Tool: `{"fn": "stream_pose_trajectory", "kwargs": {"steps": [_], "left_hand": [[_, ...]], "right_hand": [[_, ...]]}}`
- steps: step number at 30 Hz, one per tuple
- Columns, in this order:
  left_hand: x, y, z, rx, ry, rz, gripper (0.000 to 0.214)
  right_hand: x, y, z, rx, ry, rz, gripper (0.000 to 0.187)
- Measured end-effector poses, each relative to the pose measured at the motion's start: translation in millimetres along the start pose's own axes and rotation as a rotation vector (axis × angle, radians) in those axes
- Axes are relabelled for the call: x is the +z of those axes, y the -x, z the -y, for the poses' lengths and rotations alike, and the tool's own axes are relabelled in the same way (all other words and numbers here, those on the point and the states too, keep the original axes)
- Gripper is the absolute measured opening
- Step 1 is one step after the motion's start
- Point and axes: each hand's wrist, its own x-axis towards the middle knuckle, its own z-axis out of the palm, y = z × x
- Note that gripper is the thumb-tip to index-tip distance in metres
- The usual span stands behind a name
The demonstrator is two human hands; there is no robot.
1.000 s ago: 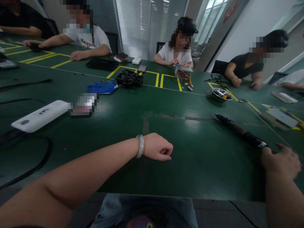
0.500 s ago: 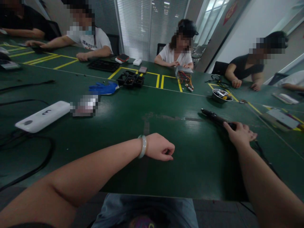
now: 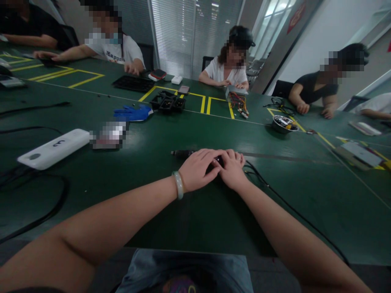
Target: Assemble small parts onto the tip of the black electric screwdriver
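Held by the left hand (image 3: 198, 169) and right hand (image 3: 233, 169), the black tool (image 3: 183, 154) could be yanked if its cord (image 3: 268, 186) is caught.

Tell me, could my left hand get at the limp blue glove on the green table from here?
Probably yes, with a stretch: the left hand lies over the slim black cylindrical tool and would have to leave it, but beyond the tool only green tabletop shows before the blue glove.

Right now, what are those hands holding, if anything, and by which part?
A dark corded tool: the right hand holds it near its cord; the left hand covers its middle, grip unclear.
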Motion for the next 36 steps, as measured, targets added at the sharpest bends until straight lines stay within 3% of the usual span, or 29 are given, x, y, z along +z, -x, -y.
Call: {"fn": "stream_pose_trajectory", "kwargs": {"steps": [3,7,9,12,15,18,22,27,31,36], "left_hand": [[2.0,1.1,3.8,-0.082,-0.067,0.039,0.049],[3.6,2.6,5.7,-0.077,-0.125,0.106,0.049],[3.1,2.3,6.3,-0.071,-0.134,0.11,0.048],[3.3,1.1,8.0,-0.082,-0.145,0.127,0.05],[5.5,-0.4,11.5,-0.06,-0.17,0.193,0.053],[7.8,-1.9,15.8,-0.033,-0.2,0.25,0.05],[6.9,-3.0,16.0,-0.02,-0.231,0.259,0.043],[0.1,0.9,1.8,-0.058,-0.313,0.277,0.035],[-1.2,2.4,-7.7,-0.088,-0.363,0.272,0.032],[7.9,-0.7,-6.2,-0.004,-0.324,0.211,0.041]], "right_hand": [[-1.5,13.2,26.1,-0.156,-0.104,0.115,0.043],[-25.1,18.8,20.0,-0.301,-0.24,0.24,0.047],[-44.1,20.0,3.0,-0.288,-0.223,0.209,0.05],[-69.0,22.1,-29.5,-0.148,-0.097,0.126,0.036],[-79.4,21.8,-57.1,-0.032,0.008,0.184,0.026],[-77.8,19.9,-69.1,-0.023,0.052,0.319,0.025],[-73.1,20.7,-64.7,-0.052,0.071,0.421,0.018],[-67.0,22.8,-52.3,0.022,0.035,0.439,0.01],[-58.4,21.9,-44.4,0.048,0.015,0.403,0.017],[-46.6,17.3,-39.6,0.085,0.006,0.309,0.018]]}}
